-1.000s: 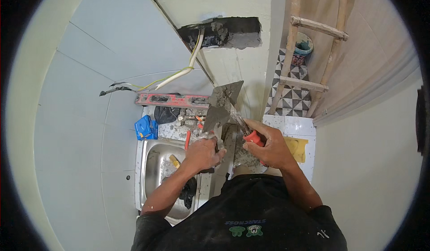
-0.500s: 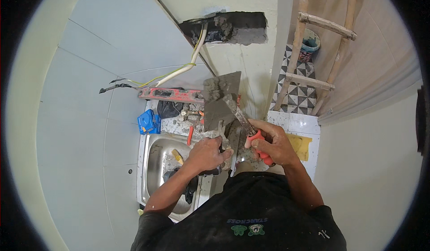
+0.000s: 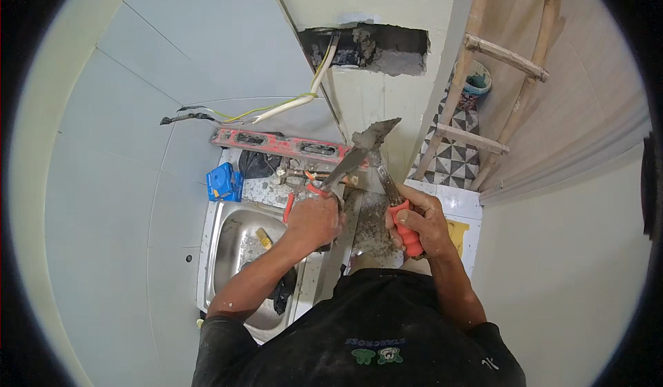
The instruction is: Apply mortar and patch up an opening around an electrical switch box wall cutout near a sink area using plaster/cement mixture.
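My left hand (image 3: 314,222) is closed around a flat plastering trowel (image 3: 344,168), its grey blade tipped nearly edge-on. My right hand (image 3: 423,222) grips a small trowel with a red handle (image 3: 406,232). Its blade meets the far end of the plastering trowel, and a lump of wet grey mortar (image 3: 374,133) sits where the two come together. Beyond them, a rough rectangular hole (image 3: 404,41) is cut in the pale wall, with mortar inside. From it come a white conduit (image 3: 289,104) and a yellow-green wire.
A red spirit level (image 3: 276,145) lies behind the steel sink (image 3: 215,249). Near it are a hammer (image 3: 295,173), a red-handled tool (image 3: 289,208) and a blue box (image 3: 224,182). A wooden ladder (image 3: 507,57) stands at the right, with a bucket (image 3: 476,83) behind it.
The plastering trowel has turned from face-up to nearly edge-on. The small trowel's mortar-laden end has moved up and right, and mortar is now gathered there.
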Motion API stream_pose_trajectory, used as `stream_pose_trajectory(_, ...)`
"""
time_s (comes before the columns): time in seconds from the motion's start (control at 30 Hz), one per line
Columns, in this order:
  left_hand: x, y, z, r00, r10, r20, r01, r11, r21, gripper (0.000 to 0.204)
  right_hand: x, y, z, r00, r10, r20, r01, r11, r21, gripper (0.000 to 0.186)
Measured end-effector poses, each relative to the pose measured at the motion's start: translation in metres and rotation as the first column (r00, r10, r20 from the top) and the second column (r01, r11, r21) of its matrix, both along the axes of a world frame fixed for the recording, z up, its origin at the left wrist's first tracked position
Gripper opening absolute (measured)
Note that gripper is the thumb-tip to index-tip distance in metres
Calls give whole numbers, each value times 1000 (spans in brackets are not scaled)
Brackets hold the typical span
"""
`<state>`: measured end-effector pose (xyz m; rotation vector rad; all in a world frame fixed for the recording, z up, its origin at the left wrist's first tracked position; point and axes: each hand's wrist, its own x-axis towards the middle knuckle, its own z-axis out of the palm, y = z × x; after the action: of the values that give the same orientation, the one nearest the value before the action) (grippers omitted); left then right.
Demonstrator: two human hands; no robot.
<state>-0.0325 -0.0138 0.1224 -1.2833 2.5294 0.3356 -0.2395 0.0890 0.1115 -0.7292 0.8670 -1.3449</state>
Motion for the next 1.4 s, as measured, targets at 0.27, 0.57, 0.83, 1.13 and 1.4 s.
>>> stream_pose_trajectory(0.27,5,-13,-6,997,-33,-75,21,988,-155,32,2,-11,9,998,-40,54,44,997,-68,63)
stream_pose_trajectory(0.57,12,-21,-3,994,67,-84,-76,991,-107,33,6,-36,34,994,-99,50,104,986,-129,60)
stream_pose_trajectory(0.83,32,8,-22,966,139,-219,-135,990,33,46,4,-96,67,871,-427,-243,389,901,-192,54)
stream_pose_trajectory(1.13,69,41,-45,937,282,-207,-222,937,270,57,64,-144,78,221,-725,-653,530,651,-544,72)
stream_pose_trajectory(1.4,99,49,-54,913,347,-214,-267,906,329,55,98,-162,87,212,-711,-671,627,625,-465,78)
